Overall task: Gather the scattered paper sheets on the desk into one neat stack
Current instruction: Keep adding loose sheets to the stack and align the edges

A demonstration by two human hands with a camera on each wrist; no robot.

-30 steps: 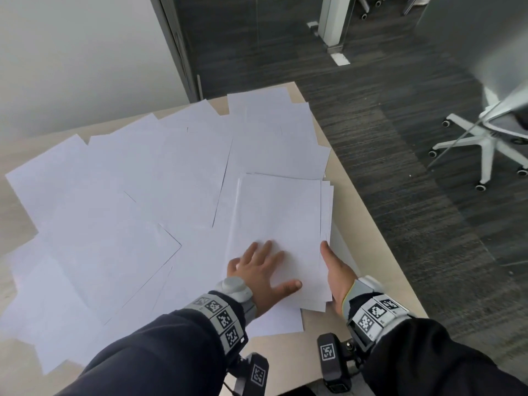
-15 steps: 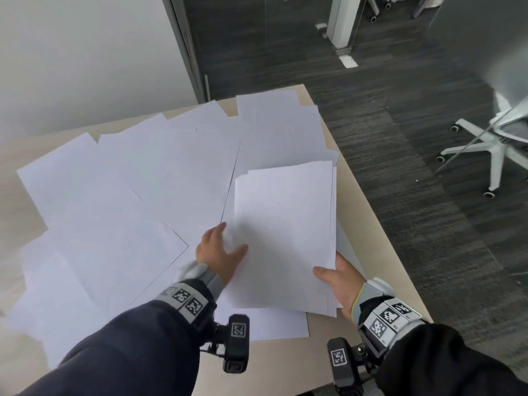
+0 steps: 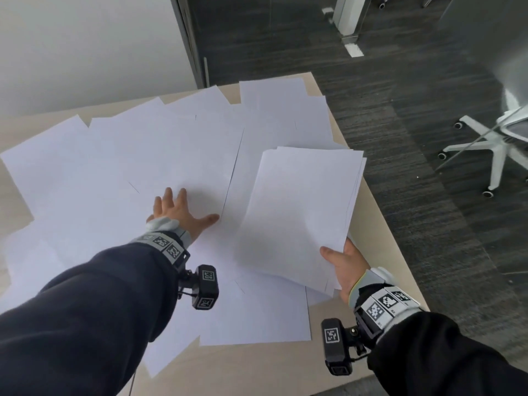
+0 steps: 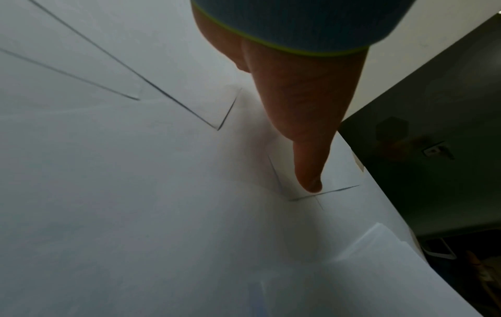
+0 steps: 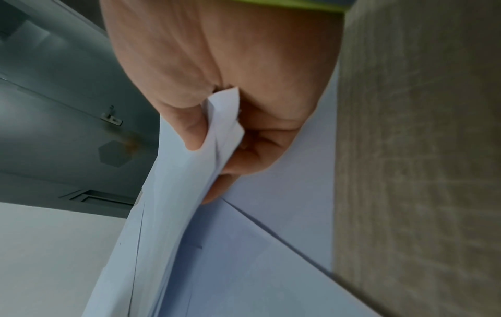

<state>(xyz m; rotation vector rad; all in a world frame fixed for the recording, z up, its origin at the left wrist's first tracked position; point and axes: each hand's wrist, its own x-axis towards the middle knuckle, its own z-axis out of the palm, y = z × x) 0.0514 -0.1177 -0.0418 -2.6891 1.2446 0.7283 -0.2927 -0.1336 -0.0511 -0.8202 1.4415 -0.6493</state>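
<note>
Several white paper sheets [image 3: 137, 155] lie scattered and overlapping across the light wooden desk [image 3: 380, 224]. My right hand [image 3: 344, 261] pinches the near right corner of a gathered stack of sheets [image 3: 300, 212], which is lifted off the desk at the right side; in the right wrist view the thumb [image 5: 189, 128] and curled fingers clamp the stack [image 5: 168, 214]. My left hand [image 3: 180, 210] lies flat with spread fingers on a loose sheet left of the stack; its thumb [image 4: 306, 150] presses the paper [image 4: 135, 193].
The desk's right edge drops to a dark carpeted floor [image 3: 428, 210]. A white office chair base [image 3: 494, 144] stands at the right. A white wall [image 3: 85, 47] and a dark door frame [image 3: 191, 38] lie behind the desk.
My right hand lifted the stack off the desk and carried it right. My left hand let go of the stack's left edge and moved left, flat onto a loose sheet.
</note>
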